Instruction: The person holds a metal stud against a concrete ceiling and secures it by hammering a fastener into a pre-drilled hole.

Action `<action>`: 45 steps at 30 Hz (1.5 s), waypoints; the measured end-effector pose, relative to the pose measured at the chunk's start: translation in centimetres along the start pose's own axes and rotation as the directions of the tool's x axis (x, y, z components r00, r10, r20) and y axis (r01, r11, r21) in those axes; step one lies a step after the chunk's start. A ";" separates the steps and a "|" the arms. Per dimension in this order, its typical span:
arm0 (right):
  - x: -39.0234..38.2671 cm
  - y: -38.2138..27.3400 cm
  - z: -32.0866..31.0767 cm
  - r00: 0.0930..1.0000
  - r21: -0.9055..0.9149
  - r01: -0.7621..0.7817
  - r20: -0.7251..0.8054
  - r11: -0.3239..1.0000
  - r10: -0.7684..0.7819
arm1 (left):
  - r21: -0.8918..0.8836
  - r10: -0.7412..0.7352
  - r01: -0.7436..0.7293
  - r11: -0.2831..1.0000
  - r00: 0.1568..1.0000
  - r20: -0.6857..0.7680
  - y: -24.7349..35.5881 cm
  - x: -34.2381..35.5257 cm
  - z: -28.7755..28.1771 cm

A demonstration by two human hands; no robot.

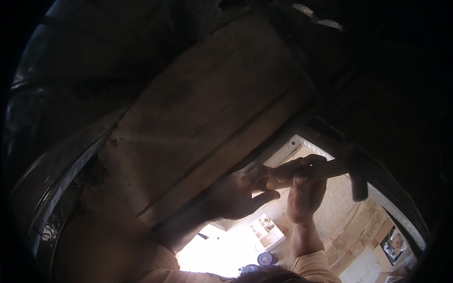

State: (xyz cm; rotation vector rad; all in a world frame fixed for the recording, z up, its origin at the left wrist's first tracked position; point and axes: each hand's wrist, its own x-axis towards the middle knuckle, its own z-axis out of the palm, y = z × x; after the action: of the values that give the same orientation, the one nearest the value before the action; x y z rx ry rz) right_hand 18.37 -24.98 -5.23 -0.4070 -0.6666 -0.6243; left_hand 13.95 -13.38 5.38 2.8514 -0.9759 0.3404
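Both my hands are raised under a dark overhead structure, at a hammer with a pale handle and a dark cylindrical head. My right hand comes up from below and is closed round the handle. At the handle's butt end is my left hand, its fingers lying over the handle and its thumb standing away below. The hammer head points right, beside the edge of a bright opening. Shadow hides much of the fingers and of the surface by the head.
A broad brownish panel slants overhead with a long ridge. Light-coloured perforated metal strips edge the opening on the right. Beyond it are a white compartment tray, a dark round spool-like object and a cardboard box.
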 end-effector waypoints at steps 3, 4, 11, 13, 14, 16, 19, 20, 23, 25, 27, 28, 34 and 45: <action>0.4 -0.4 -0.4 0.992 -0.068 -0.022 -0.124 0.997 0.013 | -0.208 -0.068 0.058 0.976 0.997 -0.040 -0.5 0.5 -1.3; 0.7 -0.9 -0.3 0.985 -0.084 -0.057 -0.166 0.995 0.042 | -0.266 -0.101 0.073 0.961 0.991 -0.091 -0.8 0.6 -1.7; 2.9 -2.7 -0.3 0.960 -0.261 -0.140 -0.274 0.955 0.066 | -0.499 -0.037 -0.176 0.849 0.921 -0.388 -1.2 3.6 -4.7; 4.2 -3.5 0.3 0.953 -0.328 -0.172 -0.292 0.929 0.074 | -0.502 -0.066 -0.180 0.846 0.899 -0.433 -0.1 4.0 -5.8; 4.8 -4.0 0.4 0.955 -0.394 -0.183 -0.290 0.901 0.067 | -0.513 -0.079 -0.189 0.837 0.887 -0.456 0.2 4.5 -6.1; 5.3 -3.4 0.0 0.927 -0.453 -0.217 -0.372 0.865 0.037 | -0.509 -0.007 -0.283 0.813 0.869 -0.495 0.5 5.5 -6.5; 5.8 -2.9 -0.5 0.943 -0.534 -0.180 -0.333 0.826 -0.010 | -0.430 0.022 -0.357 0.830 0.790 -0.613 0.8 5.2 -7.5; 5.8 -2.9 -1.0 0.952 -0.560 -0.153 -0.304 0.814 -0.030 | -0.396 0.026 -0.368 0.841 0.759 -0.650 1.0 5.0 -7.7; 6.5 -2.8 -2.3 0.973 -0.678 -0.083 -0.215 0.730 -0.089 | -0.400 -0.009 -0.346 0.849 0.747 -0.664 -0.2 4.6 -7.3; 6.8 -2.2 -1.5 0.973 -0.741 0.041 -0.122 0.670 -0.195 | -0.314 -0.001 -0.278 0.908 0.746 -0.666 -0.8 3.6 -7.8; 6.7 -0.8 -2.0 0.974 -0.715 0.083 -0.090 0.694 -0.210 | -0.289 -0.008 -0.237 0.928 0.760 -0.650 -1.2 4.0 -7.5; 6.8 -0.6 -2.6 0.970 -0.769 0.125 -0.037 0.627 -0.238 | -0.303 -0.022 -0.227 0.926 0.766 -0.642 -1.2 4.2 -7.2; 7.2 -0.5 -2.4 0.963 -0.621 -0.123 -0.264 0.774 -0.060 | -0.330 0.073 -0.368 0.869 0.757 -0.650 -1.2 6.0 -6.6; 7.8 -1.9 -0.9 0.973 -0.721 -0.134 -0.226 0.680 -0.049 | -0.172 0.217 -0.454 0.874 0.682 -0.699 3.2 10.8 -6.2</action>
State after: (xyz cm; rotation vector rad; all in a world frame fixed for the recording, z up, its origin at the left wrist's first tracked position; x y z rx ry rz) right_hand 22.29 -29.98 -0.29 -1.0902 -0.1442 -0.8732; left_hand 19.15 -21.23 14.14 1.9594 -1.2316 1.0315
